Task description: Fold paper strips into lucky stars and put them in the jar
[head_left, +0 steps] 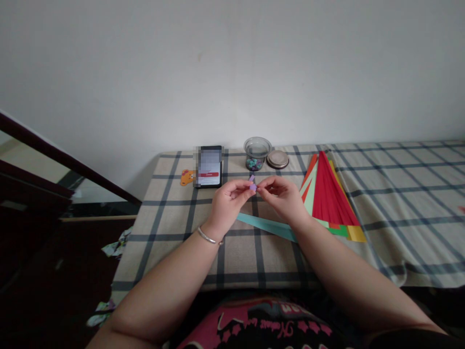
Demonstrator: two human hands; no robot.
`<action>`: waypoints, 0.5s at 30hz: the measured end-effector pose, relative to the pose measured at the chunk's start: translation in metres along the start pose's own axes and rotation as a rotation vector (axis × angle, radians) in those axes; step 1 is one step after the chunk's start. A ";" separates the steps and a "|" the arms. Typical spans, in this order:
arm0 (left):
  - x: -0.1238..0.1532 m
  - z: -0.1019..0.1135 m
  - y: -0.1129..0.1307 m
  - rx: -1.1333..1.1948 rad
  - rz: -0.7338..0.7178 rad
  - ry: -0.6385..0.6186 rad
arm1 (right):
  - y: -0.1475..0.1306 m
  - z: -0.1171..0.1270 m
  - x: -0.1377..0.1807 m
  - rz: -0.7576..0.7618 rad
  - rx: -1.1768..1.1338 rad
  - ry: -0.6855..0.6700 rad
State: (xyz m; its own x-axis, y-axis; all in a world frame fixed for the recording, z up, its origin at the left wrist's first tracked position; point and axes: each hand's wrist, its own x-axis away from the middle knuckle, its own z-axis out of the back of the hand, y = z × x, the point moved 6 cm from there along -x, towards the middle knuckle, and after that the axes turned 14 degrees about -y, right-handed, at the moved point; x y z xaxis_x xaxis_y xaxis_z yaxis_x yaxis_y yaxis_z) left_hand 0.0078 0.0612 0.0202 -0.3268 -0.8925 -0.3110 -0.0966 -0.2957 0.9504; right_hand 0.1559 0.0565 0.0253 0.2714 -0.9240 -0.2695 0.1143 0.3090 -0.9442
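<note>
A small purple paper strip, partly folded into a knot-like shape, is pinched between my two hands above the table. My left hand grips it between thumb and forefinger, and a short end sticks up past the fingertips. From the other side, my right hand pinches its edge with thumb and forefinger. Below my wrists lie light blue paper strips. Just beyond my hands stands a clear plastic jar with small teal and purple folded pieces at its bottom.
Beside the jar lies its round lid. A phone with a lit screen and an orange bear-shaped cutout are at the left. Fanned red paper strips, with other colours, lie right on the checked tablecloth. A wall rises behind.
</note>
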 end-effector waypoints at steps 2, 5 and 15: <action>0.000 0.000 0.000 0.010 0.010 0.005 | 0.000 0.001 0.000 -0.001 0.027 0.006; 0.000 0.000 0.000 0.028 0.028 0.015 | -0.001 0.001 0.000 -0.013 0.056 0.017; 0.002 0.002 -0.003 -0.001 0.045 0.038 | -0.003 0.002 0.002 -0.010 0.083 0.039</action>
State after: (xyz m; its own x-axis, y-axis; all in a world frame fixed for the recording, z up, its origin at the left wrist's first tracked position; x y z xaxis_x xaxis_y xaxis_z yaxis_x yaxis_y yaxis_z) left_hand 0.0055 0.0611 0.0172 -0.2948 -0.9173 -0.2678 -0.0815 -0.2551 0.9635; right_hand 0.1581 0.0546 0.0285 0.2324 -0.9348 -0.2686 0.1961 0.3155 -0.9284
